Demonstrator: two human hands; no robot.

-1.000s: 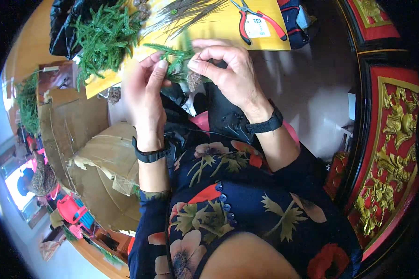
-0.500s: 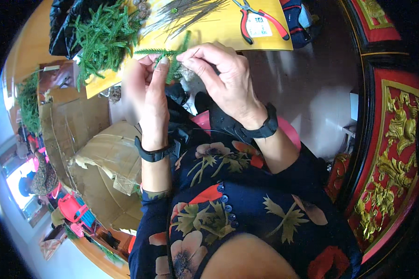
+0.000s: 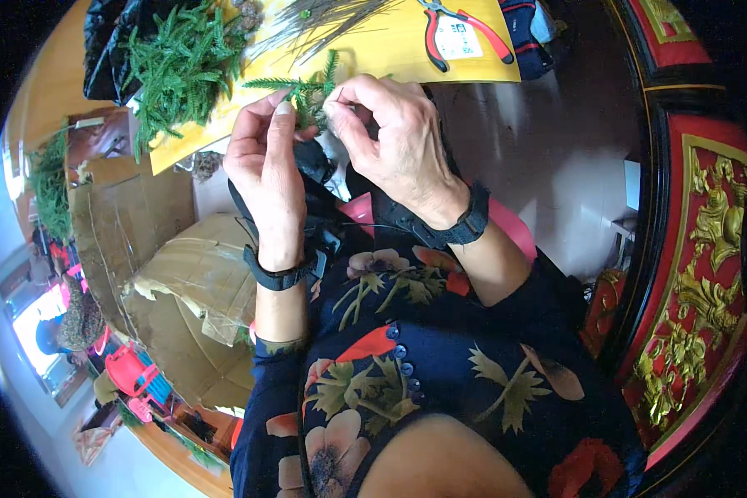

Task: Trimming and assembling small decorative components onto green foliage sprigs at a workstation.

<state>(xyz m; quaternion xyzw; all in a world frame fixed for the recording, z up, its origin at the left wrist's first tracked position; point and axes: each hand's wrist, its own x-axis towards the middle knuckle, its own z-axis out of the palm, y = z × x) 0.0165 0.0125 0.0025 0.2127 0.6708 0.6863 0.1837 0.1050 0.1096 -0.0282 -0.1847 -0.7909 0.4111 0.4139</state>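
Observation:
A small green artificial pine sprig [image 3: 307, 93] is held up in front of me, with needled tips spreading left and upward. My left hand [image 3: 267, 158] pinches its lower left part between thumb and fingers. My right hand [image 3: 394, 137] is closed, thumb against forefinger, at the sprig's right side; a thin dark wire seems to show at its fingertips, partly hidden. Beyond the hands, a heap of green pine sprigs [image 3: 178, 66] and a bundle of thin dark wires [image 3: 328, 23] lie on a yellow sheet [image 3: 382, 62].
Red-handled pliers [image 3: 465, 33] lie at the sheet's right end, over a white label. A black plastic bag [image 3: 106, 58] is at far left. Torn cardboard [image 3: 191, 282] stands at my left. On the right is a red panel with gold carving [image 3: 701, 282]. Another person [image 3: 79, 319] is at far left.
My left hand has turned slightly, its fingers now showing beside the sprig. The right hand stays close to the sprig, its fingers more curled. The view has shifted slightly.

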